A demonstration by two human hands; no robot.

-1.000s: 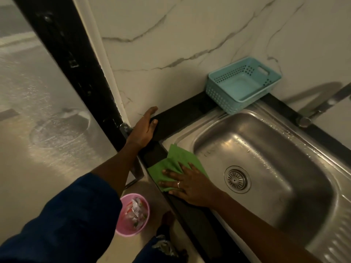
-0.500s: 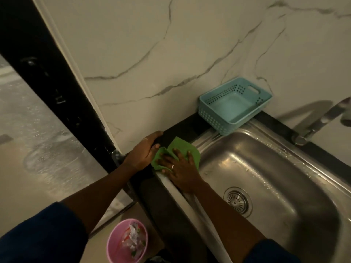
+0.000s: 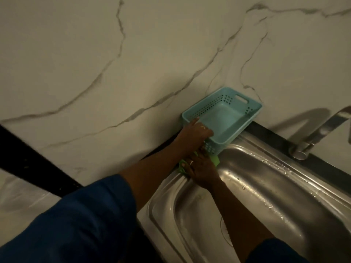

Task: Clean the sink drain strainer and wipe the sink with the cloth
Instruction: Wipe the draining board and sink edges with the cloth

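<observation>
Two hands work at the far-left corner of our stainless-steel sink [image 3: 284, 196]. Our left hand [image 3: 191, 132] grips the near-left rim of the pale blue perforated plastic basket [image 3: 228, 114], fingers curled over the edge. Our right hand [image 3: 201, 170] lies flat, fingers spread, pressing the green cloth [image 3: 215, 160] onto the sink rim just below the basket. The round drain strainer [image 3: 225, 234] is mostly hidden behind our right forearm. Steel tap [image 3: 319, 130] stands at right.

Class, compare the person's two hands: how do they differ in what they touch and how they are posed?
The left hand grips the near corner of the blue basket; the right hand presses flat on the green cloth. The left sits farther back, by the wall; the right lies on the sink rim. Both wear a ring.
</observation>
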